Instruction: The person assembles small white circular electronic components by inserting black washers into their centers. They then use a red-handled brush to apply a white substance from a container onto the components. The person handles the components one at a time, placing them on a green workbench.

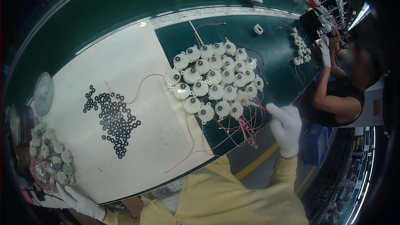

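My right hand (286,128), in a white glove, grips a small brush (259,106) with a red handle. The brush's pale tip touches or hovers just over a round white wired part at the near right of a tight cluster of such parts (215,76). Most of these show a dark centre on top, and their thin red wires trail toward me. At the lower left, my gloved left hand (81,203) is at the table's near edge with fingers stretched out and nothing in it. A pile of similar white parts (61,157) is beside it.
Many small black rings (116,118) lie spread on a white sheet (162,141). A round clear lid or dish (43,94) stands at the left. Across the green table, a co-worker (339,87) in dark clothing sits at the right, near more white parts (301,46) and a blue crate (318,146).
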